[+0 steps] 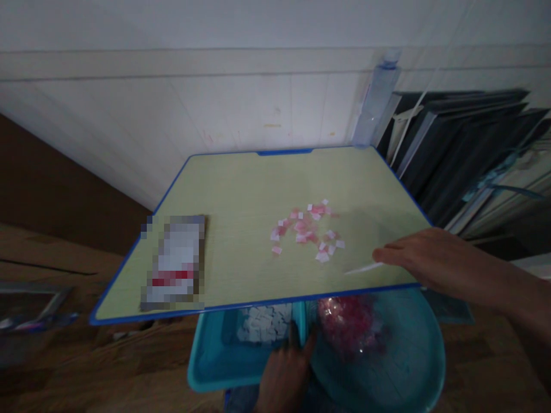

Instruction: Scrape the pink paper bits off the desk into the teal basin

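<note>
My right hand (407, 249) is closed over the right side of a pale yellow-green board (241, 189) with a blue edge. It pinches a thin white pointed tool (364, 268), whose tip lies close to the board. Left of the tip, small white square pieces (322, 256) and pink pieces (306, 235) lie scattered on the board. Below the board's front edge, my left hand (286, 367) reaches with fingers apart over a teal rectangular tray (210, 367), by its right rim. White pieces (267, 323) are heaped in that tray, near my fingertips.
A teal round basin (413, 355) holds a clear bag of pink pieces (350, 324). A pixelated flat object (176, 261) lies on the board's left. Behind stand a clear plastic bottle (374, 106) and, further right, dark flat panels (456, 137). A white wall (241, 109) backs the board.
</note>
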`<state>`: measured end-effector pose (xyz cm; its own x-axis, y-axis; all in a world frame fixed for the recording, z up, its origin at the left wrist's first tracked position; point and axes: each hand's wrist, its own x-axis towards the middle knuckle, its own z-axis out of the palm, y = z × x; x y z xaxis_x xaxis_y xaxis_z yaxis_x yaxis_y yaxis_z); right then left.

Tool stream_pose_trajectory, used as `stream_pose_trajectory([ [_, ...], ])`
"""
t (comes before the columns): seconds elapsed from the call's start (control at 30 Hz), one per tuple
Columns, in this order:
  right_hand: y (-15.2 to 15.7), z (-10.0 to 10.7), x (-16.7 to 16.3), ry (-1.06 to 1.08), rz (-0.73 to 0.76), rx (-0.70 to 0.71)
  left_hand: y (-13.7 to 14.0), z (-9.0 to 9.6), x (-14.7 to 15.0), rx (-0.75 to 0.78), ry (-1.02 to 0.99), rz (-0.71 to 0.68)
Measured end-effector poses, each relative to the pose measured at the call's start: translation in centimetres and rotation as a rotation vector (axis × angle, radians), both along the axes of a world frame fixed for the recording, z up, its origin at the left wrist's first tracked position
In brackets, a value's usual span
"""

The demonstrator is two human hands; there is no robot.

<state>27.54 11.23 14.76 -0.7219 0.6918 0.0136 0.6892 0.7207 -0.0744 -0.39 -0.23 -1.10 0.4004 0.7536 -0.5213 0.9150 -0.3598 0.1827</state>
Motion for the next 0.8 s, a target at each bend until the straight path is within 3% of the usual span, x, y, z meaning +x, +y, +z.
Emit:
stream_pose_trajectory([
  [0.1,0.2,0.2,0.6,0.009,-0.032,-0.007,-0.1,0.2,0.1,0.005,0.017,0.006],
  [0.43,0.7,0.6,-2.3,-0.031,-0.04,-0.077,-0.2,-0.1,0.1,0.025,0.016,-0.004],
  [0.8,2.4,0.1,-3.2,-0.123,-0.052,0.103,0.0,0.4,0.2,0.001,0.015,-0.004],
])
